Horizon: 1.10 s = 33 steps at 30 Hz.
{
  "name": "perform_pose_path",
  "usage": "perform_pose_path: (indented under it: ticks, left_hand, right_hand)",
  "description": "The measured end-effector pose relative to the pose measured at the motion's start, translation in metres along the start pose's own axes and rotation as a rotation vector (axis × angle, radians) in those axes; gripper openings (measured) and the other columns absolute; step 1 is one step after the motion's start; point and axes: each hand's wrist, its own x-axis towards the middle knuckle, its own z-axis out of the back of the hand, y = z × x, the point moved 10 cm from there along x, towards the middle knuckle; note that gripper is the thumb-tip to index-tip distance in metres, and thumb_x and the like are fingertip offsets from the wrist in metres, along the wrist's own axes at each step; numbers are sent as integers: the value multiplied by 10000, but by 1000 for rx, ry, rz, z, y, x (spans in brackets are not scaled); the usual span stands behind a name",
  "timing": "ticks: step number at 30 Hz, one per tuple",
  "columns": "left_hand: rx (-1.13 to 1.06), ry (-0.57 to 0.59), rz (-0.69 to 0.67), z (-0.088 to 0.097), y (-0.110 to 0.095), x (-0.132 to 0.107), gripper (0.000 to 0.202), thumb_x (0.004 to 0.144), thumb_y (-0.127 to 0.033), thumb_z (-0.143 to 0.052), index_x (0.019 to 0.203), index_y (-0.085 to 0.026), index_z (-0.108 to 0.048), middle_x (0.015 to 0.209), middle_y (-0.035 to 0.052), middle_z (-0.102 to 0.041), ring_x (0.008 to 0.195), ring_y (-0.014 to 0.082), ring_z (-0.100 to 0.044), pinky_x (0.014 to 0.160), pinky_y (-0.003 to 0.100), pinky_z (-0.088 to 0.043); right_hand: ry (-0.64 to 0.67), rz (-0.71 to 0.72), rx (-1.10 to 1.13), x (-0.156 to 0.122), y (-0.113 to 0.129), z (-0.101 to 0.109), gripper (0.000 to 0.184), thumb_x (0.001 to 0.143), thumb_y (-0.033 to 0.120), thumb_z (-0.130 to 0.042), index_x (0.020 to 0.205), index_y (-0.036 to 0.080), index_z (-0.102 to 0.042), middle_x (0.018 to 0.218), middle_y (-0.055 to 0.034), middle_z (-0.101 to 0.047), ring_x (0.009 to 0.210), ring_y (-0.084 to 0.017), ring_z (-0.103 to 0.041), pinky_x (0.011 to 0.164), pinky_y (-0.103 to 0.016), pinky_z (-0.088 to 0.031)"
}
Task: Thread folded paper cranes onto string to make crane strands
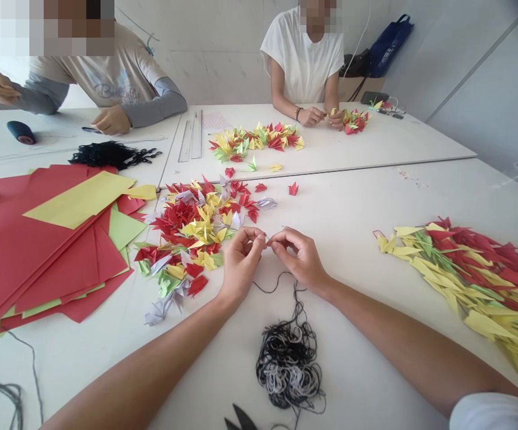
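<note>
My left hand (241,261) and my right hand (297,257) meet above the white table (357,221), their fingertips pinching a thin end of black thread (273,282). I cannot tell whether a needle is on it. The thread drops to a tangled heap of black and grey thread (289,364) below my hands. Just left of my left hand lies a pile of red, yellow, green and lilac origami cranes (191,233). To the right of my right hand spreads a long mass of strung paper cranes (465,289). Black scissor tips (240,418) show at the bottom edge.
Stacked red, yellow and green paper sheets (48,239) cover the left side. Two co-workers sit across the table: one (306,60) folds at a crane pile (254,140), the other (107,77) has a hand by a black thread bundle (111,154). Metal rulers (191,137) lie between them.
</note>
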Motion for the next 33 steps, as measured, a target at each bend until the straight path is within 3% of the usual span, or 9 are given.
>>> perform_pose_path:
  ticks: [13, 19, 25, 33]
  left_hand:
    - [36, 19, -13, -2, -2, 0, 184, 883, -349, -637, 859, -178, -576, 681, -37, -502, 499, 57, -371, 453, 193, -303]
    - [194, 130, -67, -12, -1, -2, 189, 911, -355, -606, 863, -173, -611, 721, -12, -550, 552, 79, -405, 513, 208, -342]
    - [224, 177, -67, -17, 0, -3, 212, 911, -378, -611, 879, -169, -626, 748, 3, -595, 593, 99, -463, 561, 221, -374]
    - [267, 202, -77, -21, -1, -4, 166, 914, -334, -596, 876, -175, -625, 734, -1, -608, 589, 103, -485, 554, 217, -368]
  right_hand:
    - [4, -14, 1, 0, -1, -1, 121, 938, 266, -581, 850, 203, -633, 788, -10, -602, 740, -151, -552, 709, -297, -454]
    - [-65, -5, 104, -3, -1, 7, 96, 958, 304, -571, 989, 214, -556, 885, -14, -575, 789, -145, -569, 754, -297, -486]
    - [-6, 11, 146, 0, 0, 2, 116, 983, 312, -538, 936, 211, -567, 896, -19, -586, 831, -147, -599, 762, -290, -494]
    - [7, -49, 94, 0, -9, 1, 253, 994, 438, -500, 879, 214, -528, 819, -10, -547, 738, -144, -550, 704, -288, -473]
